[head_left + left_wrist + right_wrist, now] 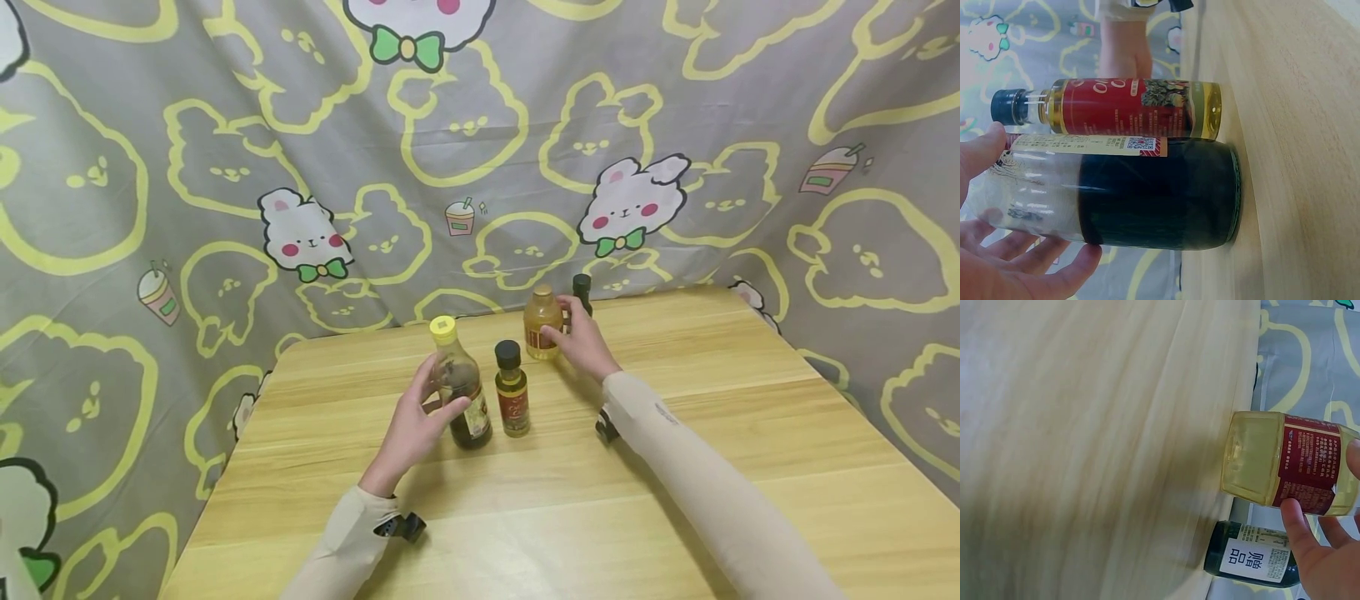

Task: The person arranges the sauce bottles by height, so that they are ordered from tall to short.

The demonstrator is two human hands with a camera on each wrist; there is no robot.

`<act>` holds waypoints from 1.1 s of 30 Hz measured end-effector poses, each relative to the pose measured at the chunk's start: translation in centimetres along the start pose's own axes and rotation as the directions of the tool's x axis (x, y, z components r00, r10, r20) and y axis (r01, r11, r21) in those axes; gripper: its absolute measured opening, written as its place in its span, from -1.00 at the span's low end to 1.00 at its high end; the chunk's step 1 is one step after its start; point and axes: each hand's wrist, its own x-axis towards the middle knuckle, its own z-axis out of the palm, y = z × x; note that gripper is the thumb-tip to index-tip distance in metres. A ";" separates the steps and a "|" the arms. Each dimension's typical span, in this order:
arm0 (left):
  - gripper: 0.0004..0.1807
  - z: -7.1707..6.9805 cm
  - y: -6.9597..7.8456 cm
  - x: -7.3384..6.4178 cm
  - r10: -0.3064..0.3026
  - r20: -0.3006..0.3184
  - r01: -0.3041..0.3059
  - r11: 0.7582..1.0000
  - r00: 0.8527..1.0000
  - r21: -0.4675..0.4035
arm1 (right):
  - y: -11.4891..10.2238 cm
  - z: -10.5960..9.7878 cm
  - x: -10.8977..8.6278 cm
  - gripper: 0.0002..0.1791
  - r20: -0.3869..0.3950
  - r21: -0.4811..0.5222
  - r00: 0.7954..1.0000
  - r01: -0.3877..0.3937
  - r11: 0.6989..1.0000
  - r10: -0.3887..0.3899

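Left fingers [1075, 270] curved wide round dark bottle [1141, 194]; right fingers [1299, 531], golden bottle [1304, 462].

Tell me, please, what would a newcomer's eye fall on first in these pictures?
Probably the grey cloth with its big yellow cartoon outlines, hanging behind the wooden table. Next, the yellow-capped bottle of dark liquid, held in the left hand, and the golden bottle farther back, held in the right hand. Between these two stands a small red-labelled bottle with a black cap.
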 end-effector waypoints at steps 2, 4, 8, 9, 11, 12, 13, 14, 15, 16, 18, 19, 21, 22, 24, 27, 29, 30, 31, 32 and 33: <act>-0.10 0.0 0.0 0.0 0.003 0.001 -0.003 1.000 1.000 0.000 | 0.0 0.1 0.2 -0.24 -0.005 -0.001 1.000 -0.004 1.000 0.004; -0.10 0.0 0.0 0.1 0.005 0.001 -0.005 1.000 1.000 0.002 | 0.0 0.2 0.4 -0.23 -0.013 -0.003 1.000 -0.008 1.000 0.008; -0.10 0.0 -0.1 0.1 0.003 -0.002 -0.003 1.000 1.000 0.004 | 0.0 0.4 0.7 -0.23 -0.025 -0.010 1.000 -0.013 1.000 0.013; -0.10 0.0 -0.1 0.1 0.003 -0.003 -0.003 1.000 1.000 0.005 | 0.0 0.4 0.8 -0.23 -0.029 -0.013 0.999 -0.014 1.000 0.014; -0.10 0.0 -0.1 0.1 0.007 -0.002 -0.007 1.000 1.000 0.007 | -0.1 0.5 0.9 -0.24 -0.039 -0.018 0.999 -0.016 1.000 0.016; -0.10 0.0 -0.1 0.1 0.008 -0.002 -0.008 1.000 1.000 0.008 | -0.2 0.6 0.9 -0.25 -0.043 -0.018 0.999 -0.014 1.000 0.013; -0.10 0.0 -0.1 0.1 0.008 -0.001 -0.008 1.000 1.000 0.010 | -0.2 0.6 0.9 -0.25 -0.049 -0.022 0.999 -0.011 1.000 0.010; -0.10 0.0 -0.1 0.1 0.009 0.000 -0.009 1.000 1.000 0.012 | -0.2 0.7 0.9 -0.25 -0.056 -0.026 0.998 -0.009 1.000 0.008; -0.10 0.0 0.0 0.0 0.009 0.001 -0.009 1.000 1.000 0.014 | -0.3 0.7 1.0 -0.25 -0.064 -0.030 0.998 -0.008 1.000 0.006; -0.11 0.0 0.0 0.1 0.009 0.003 -0.009 1.000 1.000 0.016 | -0.3 0.8 1.0 -0.26 -0.072 -0.032 0.997 -0.005 0.999 0.002; -0.10 0.0 0.0 0.0 0.005 0.003 -0.005 1.000 1.000 0.020 | -0.4 0.9 1.0 -0.26 -0.087 -0.037 0.996 0.001 0.999 -0.004; -0.11 0.0 0.1 0.0 0.004 0.003 -0.004 1.000 1.000 0.022 | -0.5 1.0 1.1 -0.26 -0.098 -0.043 0.995 0.000 0.999 -0.004; -0.10 0.0 0.1 0.1 0.007 0.003 -0.007 1.000 1.000 0.027 | -0.6 1.2 1.2 -0.26 -0.115 -0.050 0.993 -0.001 0.999 -0.005; -0.11 0.0 0.1 0.1 0.006 0.004 -0.006 1.000 1.000 0.028 | -0.6 1.2 1.2 -0.26 -0.122 -0.053 0.993 0.000 0.999 -0.006; -0.11 0.0 0.1 0.1 0.005 0.005 -0.005 1.000 1.000 0.029 | -0.7 1.4 1.2 -0.25 -0.136 -0.072 0.991 -0.007 0.997 -0.003; -0.11 0.1 0.1 0.2 0.005 0.008 -0.006 1.000 1.000 0.028 | -0.7 1.5 1.3 -0.24 -0.151 -0.096 0.988 -0.017 0.995 0.002; -0.12 0.0 0.1 0.2 0.003 0.008 -0.003 1.000 1.000 0.027 | -0.6 1.6 1.3 -0.24 -0.161 -0.111 0.987 -0.023 0.994 0.004; -0.12 0.0 0.1 0.2 0.001 0.008 -0.002 1.000 1.000 0.026 | -0.6 1.6 1.3 -0.24 -0.162 -0.112 0.987 -0.024 0.993 0.005; -0.12 0.0 0.0 0.1 0.001 0.008 -0.001 1.000 1.000 0.026 | -0.6 1.7 1.3 -0.23 -0.161 -0.115 0.987 -0.025 0.993 0.006; -0.11 0.0 0.0 0.1 0.002 0.007 -0.002 1.000 1.000 0.025 | -0.6 1.7 1.3 -0.23 -0.158 -0.118 0.987 -0.026 0.993 0.006; -0.12 0.0 0.0 0.1 -0.003 0.006 0.003 1.000 1.000 0.027 | -0.6 1.6 1.2 -0.22 -0.151 -0.115 0.988 -0.028 0.993 0.011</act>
